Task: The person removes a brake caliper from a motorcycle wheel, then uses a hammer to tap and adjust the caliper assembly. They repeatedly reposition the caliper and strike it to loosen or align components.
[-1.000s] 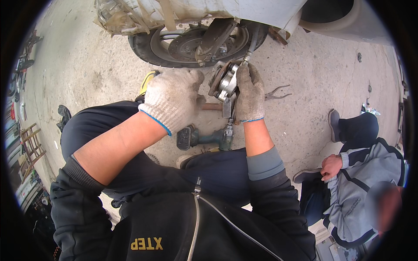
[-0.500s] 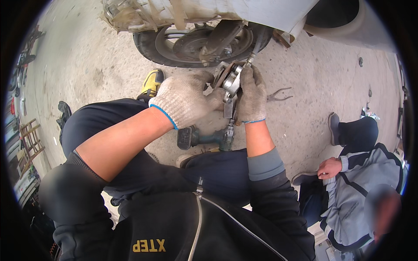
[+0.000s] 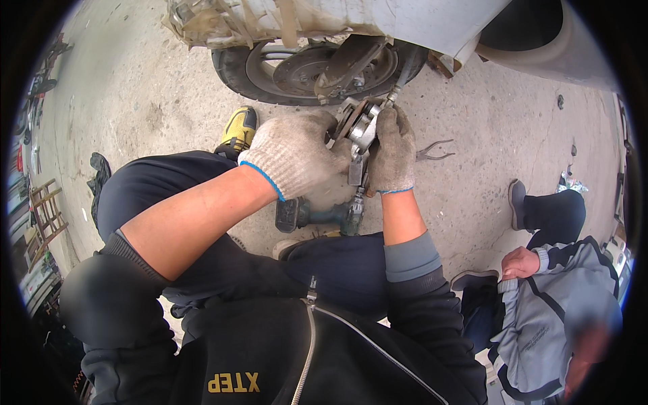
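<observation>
The caliper (image 3: 364, 128), a silvery metal part with darker plates on its left side, sits between the two gloved hands, just off the tyre edge of the wheel (image 3: 297, 71) nearest the person. It is tilted, and a hose (image 3: 406, 71) runs up from its upper right toward the wheel. The right hand (image 3: 393, 152) grips the caliper along its right side, fingertips up near the hose fitting. The left hand (image 3: 297, 145) meets the opposite side, its thumb and forefinger against the plates; the fingertips are partly hidden, so whether they close on them cannot be told.

The left forearm slants in from the lower left, the elbow out wide and the back of the hand turned up. The right forearm rises almost straight from below, with the wrist nearly in line.

Pliers (image 3: 422, 153) lie on the floor (image 3: 486, 121) just beside the right hand, toward the floor's right edge. A teal power tool (image 3: 324, 216) lies below both hands, near the person's legs. Farther over, toward that same right edge, a co-worker's hand (image 3: 520, 263) rests near their knee, well apart from the caliper
</observation>
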Demonstrator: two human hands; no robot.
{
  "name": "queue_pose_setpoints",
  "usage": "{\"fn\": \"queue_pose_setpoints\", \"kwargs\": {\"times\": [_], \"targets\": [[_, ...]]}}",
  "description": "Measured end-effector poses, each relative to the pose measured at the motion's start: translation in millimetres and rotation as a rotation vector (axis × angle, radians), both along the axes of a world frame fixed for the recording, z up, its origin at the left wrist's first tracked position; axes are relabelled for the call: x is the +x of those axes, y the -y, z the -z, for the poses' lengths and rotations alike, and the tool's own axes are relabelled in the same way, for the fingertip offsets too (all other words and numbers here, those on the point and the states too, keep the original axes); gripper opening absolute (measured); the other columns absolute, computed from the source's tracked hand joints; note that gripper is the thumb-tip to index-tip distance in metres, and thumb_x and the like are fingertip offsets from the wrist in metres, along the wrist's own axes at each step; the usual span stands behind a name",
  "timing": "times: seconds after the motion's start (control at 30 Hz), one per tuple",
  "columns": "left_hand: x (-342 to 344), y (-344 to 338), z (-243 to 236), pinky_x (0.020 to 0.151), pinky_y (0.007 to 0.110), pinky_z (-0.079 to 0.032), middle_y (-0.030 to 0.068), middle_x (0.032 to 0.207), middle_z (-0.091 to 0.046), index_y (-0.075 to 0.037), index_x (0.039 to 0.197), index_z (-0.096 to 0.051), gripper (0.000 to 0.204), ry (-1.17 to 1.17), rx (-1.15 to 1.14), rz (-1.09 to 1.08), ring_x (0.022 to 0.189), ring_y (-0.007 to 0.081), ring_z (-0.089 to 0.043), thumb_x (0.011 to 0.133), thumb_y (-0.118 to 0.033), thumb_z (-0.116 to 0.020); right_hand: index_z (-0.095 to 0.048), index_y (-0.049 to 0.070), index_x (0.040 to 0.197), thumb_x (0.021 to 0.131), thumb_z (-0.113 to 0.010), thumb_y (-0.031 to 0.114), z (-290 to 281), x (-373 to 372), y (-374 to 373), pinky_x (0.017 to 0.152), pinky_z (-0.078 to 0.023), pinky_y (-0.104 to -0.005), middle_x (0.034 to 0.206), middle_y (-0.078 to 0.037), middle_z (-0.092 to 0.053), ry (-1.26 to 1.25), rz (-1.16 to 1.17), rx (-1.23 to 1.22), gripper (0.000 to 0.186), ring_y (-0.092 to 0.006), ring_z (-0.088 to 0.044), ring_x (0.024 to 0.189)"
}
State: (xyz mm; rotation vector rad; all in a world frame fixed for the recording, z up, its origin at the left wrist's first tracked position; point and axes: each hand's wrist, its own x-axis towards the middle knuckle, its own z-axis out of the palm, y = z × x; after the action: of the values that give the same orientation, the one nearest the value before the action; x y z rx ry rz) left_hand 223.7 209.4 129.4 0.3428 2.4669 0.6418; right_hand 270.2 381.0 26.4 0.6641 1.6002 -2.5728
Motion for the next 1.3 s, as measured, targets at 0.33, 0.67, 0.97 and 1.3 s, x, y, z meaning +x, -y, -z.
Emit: {"fn": "queue_pose_setpoints", "kwargs": {"times": [0.33,0.67,0.97,1.3], "targets": [[-0.3,2.1,6.4,0.090,0.051,-0.060,0.0246,0.101,-0.077,-0.001,0.103,-0.078,0.046,-0.034,0.048,-0.010,0.098,0.0433,-0.075,0.094,-0.044,-0.066,-0.056,-0.004,0.139,0.114,-0.058,0.033,2.7,-1.1,0.5,0.097,-0.060,-0.0388,0.125,-0.014,-0.070,-0.032,-0.002,0.002,0.045,-0.0230,-0.072,0.109],[0.0,1.0,-2.2,0.089,0.049,-0.061,0.0240,0.095,-0.077,-0.001,0.106,-0.080,0.050,-0.043,0.109,-0.051,0.095,0.0425,-0.076,0.090,-0.047,-0.070,-0.059,-0.004,0.136,0.115,-0.054,0.039,6.2,-0.6,-0.5,0.099,-0.061,-0.0431,0.124,-0.017,-0.072,-0.056,-0.001,-0.138,0.048,-0.0270,-0.073,0.111],[-8.4,0.6,-14.4,0.099,0.044,-0.059,0.0273,0.117,-0.076,0.005,0.129,-0.073,0.070,0.103,0.029,-0.026,0.110,0.0402,-0.075,0.086,-0.050,-0.073,-0.060,-0.004,0.137,0.115,-0.052,0.042,11.9,-1.0,-0.8,0.102,-0.060,-0.0468,0.126,-0.019,-0.072,-0.033,0.026,-0.213,0.052,-0.0313,-0.073,0.112],[-9.1,0.4,-16.4,0.099,0.045,-0.059,0.0286,0.116,-0.076,0.005,0.130,-0.072,0.072,0.121,0.023,-0.041,0.110,0.0405,-0.076,0.086,-0.051,-0.074,-0.059,-0.004,0.136,0.113,-0.056,0.041,14.9,-0.9,-1.6,0.102,-0.061,-0.0473,0.127,-0.020,-0.072,-0.046,0.017,-0.243,0.050,-0.0313,-0.073,0.112]]}}
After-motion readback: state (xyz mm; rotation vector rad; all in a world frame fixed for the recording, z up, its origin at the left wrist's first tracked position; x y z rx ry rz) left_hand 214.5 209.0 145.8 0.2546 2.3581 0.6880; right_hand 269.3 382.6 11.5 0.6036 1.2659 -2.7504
